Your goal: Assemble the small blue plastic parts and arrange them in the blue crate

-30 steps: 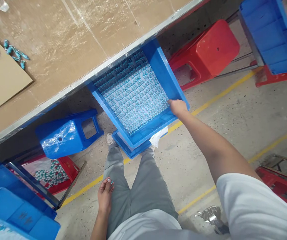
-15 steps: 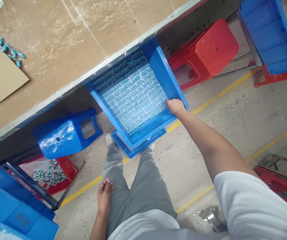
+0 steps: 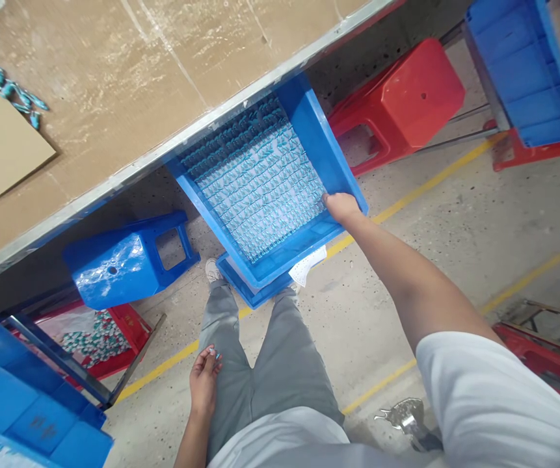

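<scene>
A blue crate (image 3: 331,149) juts out from under the table edge. Inside it, small turquoise pieces (image 3: 270,188) stand in close rows on a white base. My right hand (image 3: 343,208) reaches over the crate's near right corner, its fingers closed and their tips at the end of a row; whatever they pinch is hidden. My left hand (image 3: 204,376) is at my left thigh, its fingers pinched on a small turquoise and pale piece (image 3: 216,355).
Another blue crate (image 3: 255,301) sits beneath, with a white dotted sheet-like thing (image 3: 306,265) at its edge. A blue stool (image 3: 114,263) and a red stool (image 3: 416,97) flank the crates. Loose turquoise pieces (image 3: 21,97) lie on the table (image 3: 128,91). A red bin (image 3: 131,331) is at left.
A white dotted thing now shows over the lower crate's right edge, where blue rim was seen before. Both hands and the upper crate have hardly moved.
</scene>
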`<state>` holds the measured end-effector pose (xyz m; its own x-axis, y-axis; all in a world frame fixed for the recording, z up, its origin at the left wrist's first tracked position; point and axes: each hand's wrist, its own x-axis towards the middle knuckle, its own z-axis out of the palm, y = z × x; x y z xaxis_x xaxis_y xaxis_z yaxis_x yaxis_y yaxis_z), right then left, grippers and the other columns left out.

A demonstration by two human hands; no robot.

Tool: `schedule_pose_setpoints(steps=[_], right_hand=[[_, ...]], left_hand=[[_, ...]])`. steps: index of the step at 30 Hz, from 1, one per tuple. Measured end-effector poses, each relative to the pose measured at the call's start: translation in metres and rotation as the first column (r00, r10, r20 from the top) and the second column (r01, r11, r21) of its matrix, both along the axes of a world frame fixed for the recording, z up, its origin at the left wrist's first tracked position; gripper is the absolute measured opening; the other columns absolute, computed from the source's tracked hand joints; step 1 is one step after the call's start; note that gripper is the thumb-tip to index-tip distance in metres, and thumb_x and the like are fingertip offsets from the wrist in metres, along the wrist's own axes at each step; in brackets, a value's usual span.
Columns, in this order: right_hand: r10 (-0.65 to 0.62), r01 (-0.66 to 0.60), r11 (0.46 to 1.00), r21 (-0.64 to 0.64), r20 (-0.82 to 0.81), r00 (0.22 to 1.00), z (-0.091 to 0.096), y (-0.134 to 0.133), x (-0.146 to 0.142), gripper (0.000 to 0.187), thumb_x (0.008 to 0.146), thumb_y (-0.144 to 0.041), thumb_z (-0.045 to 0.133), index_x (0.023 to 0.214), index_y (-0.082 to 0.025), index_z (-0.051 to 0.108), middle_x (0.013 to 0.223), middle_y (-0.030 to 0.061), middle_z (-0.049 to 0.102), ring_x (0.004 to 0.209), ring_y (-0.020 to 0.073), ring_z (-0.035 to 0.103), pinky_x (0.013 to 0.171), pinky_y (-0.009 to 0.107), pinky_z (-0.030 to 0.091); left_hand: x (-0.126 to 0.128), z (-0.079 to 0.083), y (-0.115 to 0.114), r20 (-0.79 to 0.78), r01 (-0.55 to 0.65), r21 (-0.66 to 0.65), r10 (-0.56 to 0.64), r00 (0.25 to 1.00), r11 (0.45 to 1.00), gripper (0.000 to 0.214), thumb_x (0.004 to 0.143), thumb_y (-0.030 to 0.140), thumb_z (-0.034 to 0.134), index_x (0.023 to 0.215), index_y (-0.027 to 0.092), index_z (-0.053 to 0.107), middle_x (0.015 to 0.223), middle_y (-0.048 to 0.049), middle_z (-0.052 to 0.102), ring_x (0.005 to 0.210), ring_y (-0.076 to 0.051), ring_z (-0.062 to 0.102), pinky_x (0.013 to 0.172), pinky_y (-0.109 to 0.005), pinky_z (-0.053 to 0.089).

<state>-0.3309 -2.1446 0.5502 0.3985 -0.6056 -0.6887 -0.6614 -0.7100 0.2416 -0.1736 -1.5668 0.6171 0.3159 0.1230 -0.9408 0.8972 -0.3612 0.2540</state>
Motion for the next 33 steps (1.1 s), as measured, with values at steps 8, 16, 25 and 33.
schedule_pose_setpoints(steps=[8,16,25,33], right_hand=[[0.001,-0.001,1.000,0.001,-0.015,1.000,-0.003,-0.001,-0.001,0.036,0.096,-0.012,0.037,0.122,-0.010,0.061,0.106,0.0231,0.071,0.099,0.0291,0.069,0.084,0.035,0.050],[-0.003,0.003,1.000,-0.004,0.009,1.000,-0.004,-0.001,-0.003,0.036,0.095,-0.012,0.038,0.123,-0.011,0.061,0.103,0.0226,0.071,0.098,0.0297,0.070,0.084,0.037,0.051],[0.004,-0.004,1.000,0.007,-0.018,1.000,-0.001,0.001,0.001,0.037,0.096,-0.012,0.036,0.122,-0.012,0.062,0.106,0.0215,0.071,0.099,0.0297,0.069,0.083,0.035,0.050],[-0.021,0.021,1.000,-0.014,0.001,1.000,0.009,0.005,0.002,0.039,0.095,-0.012,0.036,0.125,-0.012,0.061,0.108,0.0212,0.071,0.100,0.0283,0.069,0.084,0.034,0.049]], left_hand=[[-0.001,-0.001,0.003,-0.003,-0.003,-0.004,0.003,1.000,1.000,0.052,0.052,0.038,0.094,0.094,0.017,0.071,0.097,-0.0035,0.068,0.081,-0.016,0.066,0.067,-0.026,0.051],[-0.003,0.000,0.002,0.000,-0.025,0.014,0.025,1.000,1.000,0.047,0.054,0.033,0.092,0.092,0.016,0.070,0.096,-0.0034,0.067,0.080,-0.016,0.066,0.065,-0.025,0.052],[-0.002,0.001,0.004,0.003,-0.036,0.004,0.036,0.999,0.999,0.051,0.048,0.036,0.095,0.087,0.016,0.069,0.093,-0.0026,0.067,0.079,-0.016,0.066,0.066,-0.025,0.051],[-0.003,0.001,0.004,0.014,-0.015,0.000,0.015,1.000,1.000,0.051,0.050,0.038,0.094,0.090,0.017,0.070,0.091,-0.0024,0.067,0.078,-0.016,0.066,0.067,-0.026,0.050]])
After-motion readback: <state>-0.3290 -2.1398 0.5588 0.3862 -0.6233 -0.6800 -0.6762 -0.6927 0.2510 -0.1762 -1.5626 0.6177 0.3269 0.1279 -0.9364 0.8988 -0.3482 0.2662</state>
